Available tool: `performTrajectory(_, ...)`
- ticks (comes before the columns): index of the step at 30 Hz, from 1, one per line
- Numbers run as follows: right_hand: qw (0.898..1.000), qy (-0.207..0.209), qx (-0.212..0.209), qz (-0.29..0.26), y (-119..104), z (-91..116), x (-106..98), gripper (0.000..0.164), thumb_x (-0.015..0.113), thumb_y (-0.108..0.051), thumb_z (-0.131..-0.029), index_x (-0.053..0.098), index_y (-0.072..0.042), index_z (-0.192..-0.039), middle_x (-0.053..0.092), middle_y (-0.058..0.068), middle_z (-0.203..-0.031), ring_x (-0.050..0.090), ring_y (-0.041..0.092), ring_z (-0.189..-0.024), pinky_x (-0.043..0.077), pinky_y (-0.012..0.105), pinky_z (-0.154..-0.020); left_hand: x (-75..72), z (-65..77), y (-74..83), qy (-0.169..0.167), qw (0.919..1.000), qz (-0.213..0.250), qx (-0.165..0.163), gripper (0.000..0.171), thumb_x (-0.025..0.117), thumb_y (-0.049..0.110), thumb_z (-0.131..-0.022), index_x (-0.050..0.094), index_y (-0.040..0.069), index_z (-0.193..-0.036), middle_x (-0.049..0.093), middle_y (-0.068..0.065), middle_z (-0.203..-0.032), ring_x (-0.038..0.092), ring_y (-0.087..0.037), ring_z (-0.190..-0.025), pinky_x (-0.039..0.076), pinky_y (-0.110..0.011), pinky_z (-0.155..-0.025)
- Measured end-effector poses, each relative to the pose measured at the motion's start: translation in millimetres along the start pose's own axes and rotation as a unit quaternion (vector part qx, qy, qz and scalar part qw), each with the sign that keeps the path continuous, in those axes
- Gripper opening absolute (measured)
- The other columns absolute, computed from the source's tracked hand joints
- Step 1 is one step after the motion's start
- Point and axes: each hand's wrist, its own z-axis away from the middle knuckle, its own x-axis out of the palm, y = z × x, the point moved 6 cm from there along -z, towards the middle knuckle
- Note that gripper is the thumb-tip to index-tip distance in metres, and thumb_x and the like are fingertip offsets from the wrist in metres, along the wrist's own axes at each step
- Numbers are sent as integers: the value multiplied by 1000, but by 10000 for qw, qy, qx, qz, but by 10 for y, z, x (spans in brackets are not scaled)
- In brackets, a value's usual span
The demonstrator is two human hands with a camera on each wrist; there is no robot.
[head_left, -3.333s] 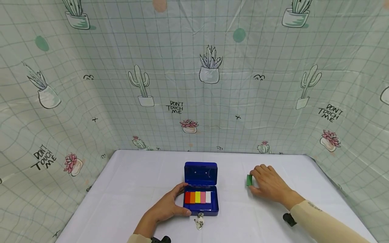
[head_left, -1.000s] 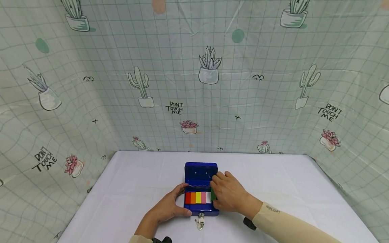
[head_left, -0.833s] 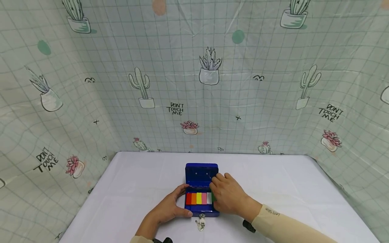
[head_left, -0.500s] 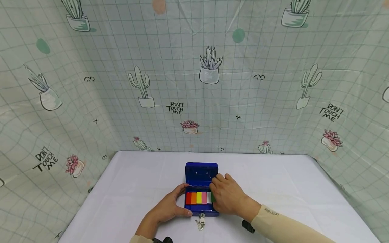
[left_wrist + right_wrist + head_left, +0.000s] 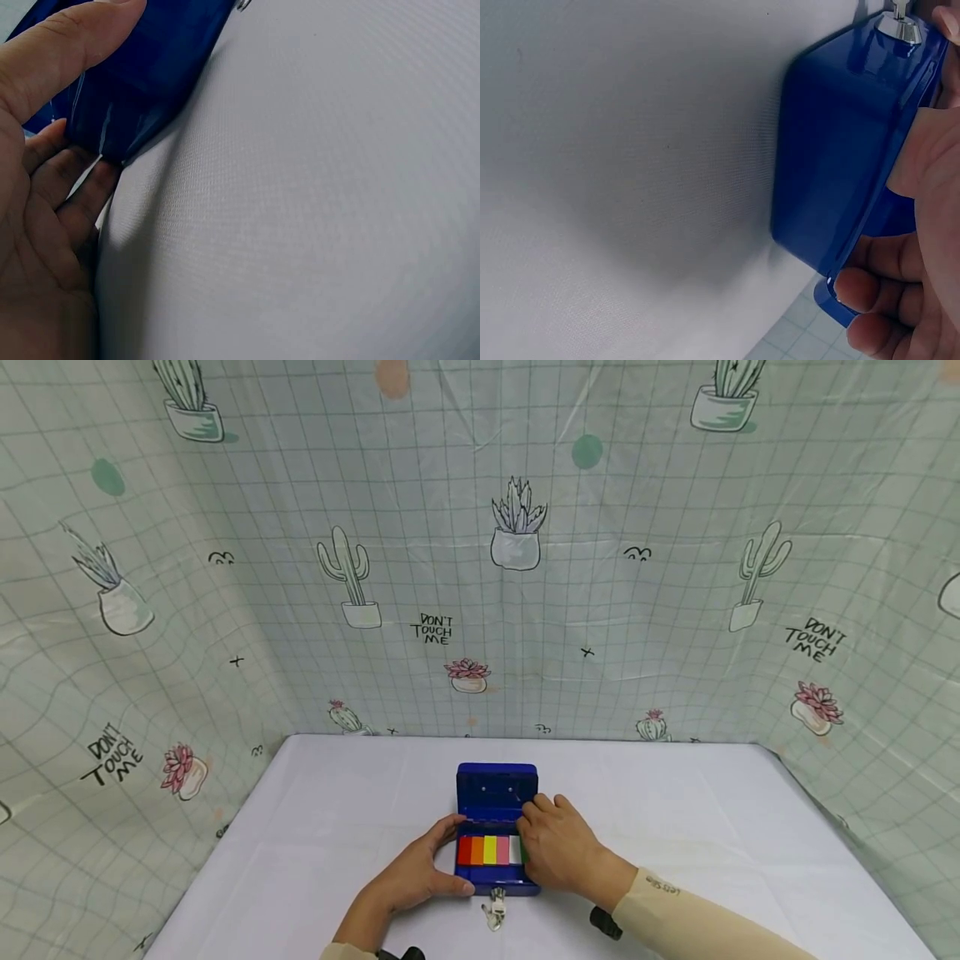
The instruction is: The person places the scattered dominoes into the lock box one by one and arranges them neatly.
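A blue cash box (image 5: 498, 875) stands on the table with its lid (image 5: 497, 781) raised. A row of blocks lies inside: red (image 5: 465, 850), orange (image 5: 477, 850), yellow (image 5: 490, 850), pink (image 5: 502, 850) and white (image 5: 514, 850). At the row's right end only a sliver of a green block (image 5: 524, 852) shows. My right hand (image 5: 561, 845) holds that block inside the box; its fingertips are mostly hidden, and the block is out of sight in the right wrist view. My left hand (image 5: 417, 870) grips the box's left side, thumb at the front corner and fingers at the back.
Keys (image 5: 493, 915) hang from the lock at the box's front. A white cloth (image 5: 360, 793) covers the table. Behind it and along both sides hangs a curtain (image 5: 420, 568) printed with cacti.
My right hand has brought the green block from the table's right side into the box, beside the white block. Lately it has shifted only slightly. My left hand has stayed on the box.
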Motion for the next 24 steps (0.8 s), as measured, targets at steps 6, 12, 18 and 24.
performTrajectory(6,10000,21,1,95,-1,28,-9,45,79,-49,-86,75,-11,-110,66,3,-97,50,21,-90,40,32,-73,15,-10,-2,-27,10000,0,21,105,98,33,-74,41,21,-161,44,-18,-165,37,-45,-153,22,-76,-121)
performTrajectory(12,9998,167,16,62,13,51,-11,45,80,-49,-85,75,-10,-107,64,3,-94,50,21,-89,40,32,-71,21,-8,-6,-57,10000,9,61,104,98,32,-74,41,21,-161,44,-18,-165,37,-44,-153,22,-75,-122)
performTrajectory(18,9984,548,40,116,58,92,16,55,80,-60,-83,71,-9,-102,59,2,-86,47,21,-83,35,31,-67,20,-19,-8,-29,10000,-30,37,105,98,33,-73,41,21,-161,45,-18,-164,38,-44,-153,21,-75,-122)
performTrajectory(24,9945,1029,199,-45,107,138,63,58,77,-66,-83,64,-11,-96,57,2,-86,45,21,-80,31,30,-66,10,-30,-15,-9,10000,-77,-11,105,98,35,-74,41,21,-161,45,-17,-164,38,-44,-153,22,-76,-121)
